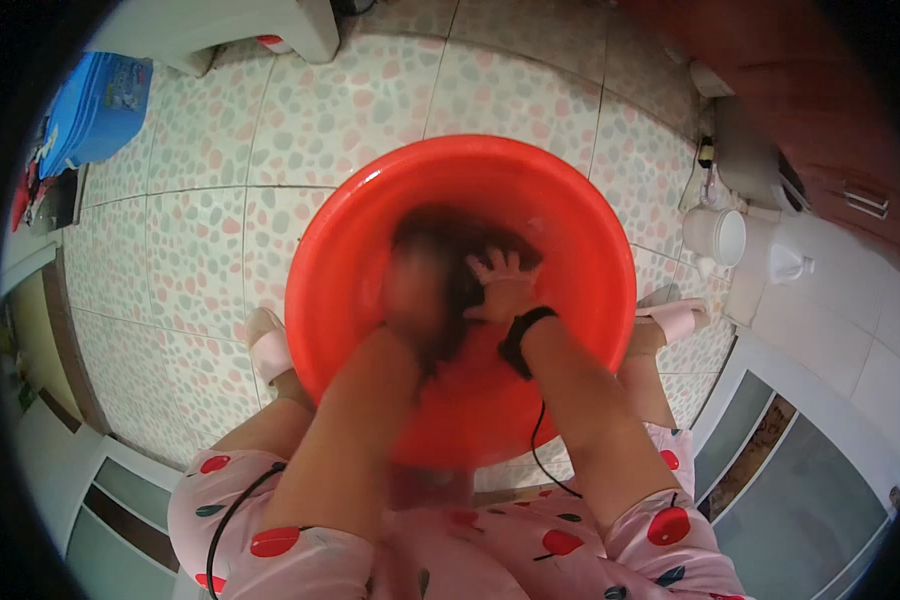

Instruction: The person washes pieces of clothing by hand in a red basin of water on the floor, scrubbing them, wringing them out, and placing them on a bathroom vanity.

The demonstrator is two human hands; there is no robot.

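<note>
A round red plastic basin [461, 154] stands on the floor between my legs. A dark, soft item [446, 225], apparently cloth, lies bunched inside it; motion blur hides its exact kind. My left hand [420, 289] is down in the basin at the left part of the dark item, too blurred to show its fingers. My right hand [504, 289] is flat with fingers spread, touching the item's right side. A black band [525, 337] circles my right wrist.
Pebble-patterned tiles [345, 90] surround the basin. A blue plastic box [105, 109] is at left, below a pale stool or table [270, 30]. At right are a white bucket [712, 236], a translucent jug [787, 262] and a reddish-brown cabinet [817, 135]. A black cable [229, 517] crosses my left thigh.
</note>
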